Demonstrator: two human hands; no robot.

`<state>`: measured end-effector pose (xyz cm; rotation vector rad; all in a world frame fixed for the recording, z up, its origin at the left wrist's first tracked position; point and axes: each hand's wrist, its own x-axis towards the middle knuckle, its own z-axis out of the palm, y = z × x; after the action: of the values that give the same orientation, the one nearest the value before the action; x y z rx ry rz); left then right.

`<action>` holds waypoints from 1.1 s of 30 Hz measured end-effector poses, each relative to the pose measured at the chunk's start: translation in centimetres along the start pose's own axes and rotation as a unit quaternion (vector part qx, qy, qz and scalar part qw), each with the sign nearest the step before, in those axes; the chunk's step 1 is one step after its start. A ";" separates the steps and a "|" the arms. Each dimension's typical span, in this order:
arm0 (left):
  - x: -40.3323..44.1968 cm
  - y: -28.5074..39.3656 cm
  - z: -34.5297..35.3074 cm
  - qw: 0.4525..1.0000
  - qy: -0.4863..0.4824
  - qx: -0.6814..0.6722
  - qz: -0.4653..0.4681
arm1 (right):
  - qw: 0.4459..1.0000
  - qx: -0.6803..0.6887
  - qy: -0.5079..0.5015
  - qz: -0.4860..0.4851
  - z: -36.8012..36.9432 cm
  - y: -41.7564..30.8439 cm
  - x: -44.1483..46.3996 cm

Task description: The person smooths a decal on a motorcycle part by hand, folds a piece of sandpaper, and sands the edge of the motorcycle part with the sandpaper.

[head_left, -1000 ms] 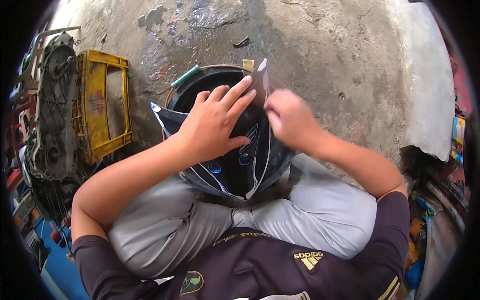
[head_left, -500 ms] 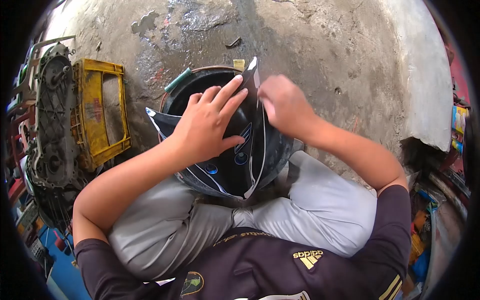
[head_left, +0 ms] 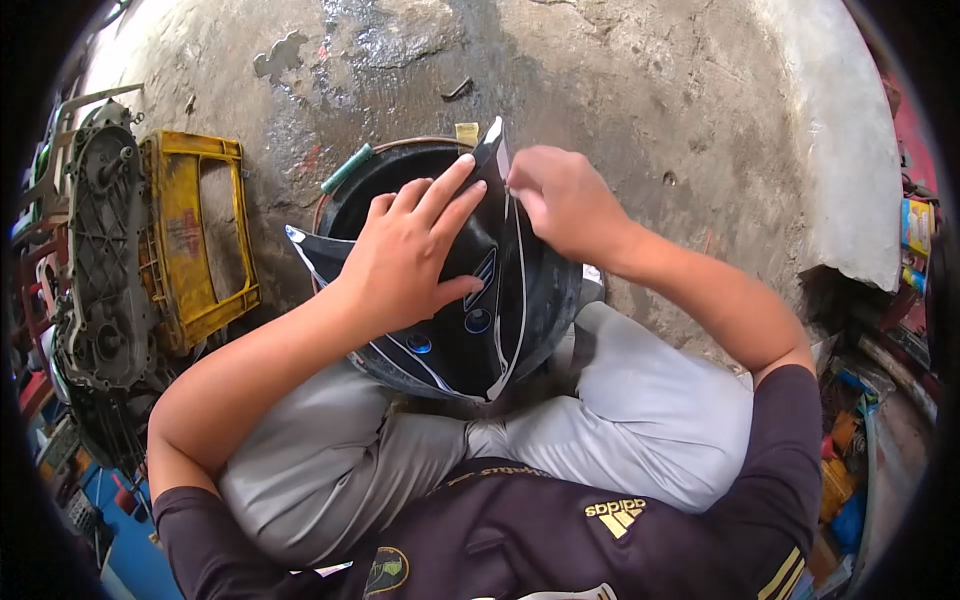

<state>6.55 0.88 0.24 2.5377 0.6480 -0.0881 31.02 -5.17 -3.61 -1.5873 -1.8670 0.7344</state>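
Note:
A glossy black motorcycle fairing panel (head_left: pixel 455 345) with blue round emblems and silver-white edging lies across a black bucket (head_left: pixel 545 330) between my knees. My left hand (head_left: pixel 405 250) rests flat on the panel, fingers spread toward its far pointed tip. At the panel's right edge, just below that tip, my right hand (head_left: pixel 565 205) is closed with thumb and fingers pinched together. It is slightly blurred, and whatever lies between the fingertips is hidden. A pale strip (head_left: pixel 503 160) shows along the edge beside them.
The bucket's wire handle has a green grip (head_left: pixel 347 170). On the left stand a yellow plastic crate (head_left: pixel 190 320) and a grey metal engine casing (head_left: pixel 100 260). Wet, rough concrete floor (head_left: pixel 620 90) stretches ahead. A concrete ledge (head_left: pixel 850 170) runs along the right, with clutter below it.
My right hand has shifted slightly down along the panel's edge, still pinched. The left hand stays flat on the panel. The whole view has drifted a little.

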 end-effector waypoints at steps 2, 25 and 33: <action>-0.1 -0.1 0.2 1.000 -0.001 0.002 0.000 | 0.999 0.036 -0.011 0.039 0.2 -1.4 -1.1; 0.0 -0.1 0.1 1.000 -0.013 -0.013 -0.007 | 0.973 0.095 -0.024 0.210 -1.6 -2.3 1.7; 0.1 -0.2 -0.1 1.000 -0.010 -0.017 -0.006 | 0.977 0.089 -0.005 0.193 -1.4 -2.1 1.5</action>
<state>6.56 1.10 0.20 2.4970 0.6518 -0.1055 30.46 -3.91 -1.00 -1.8490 -1.4632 1.0453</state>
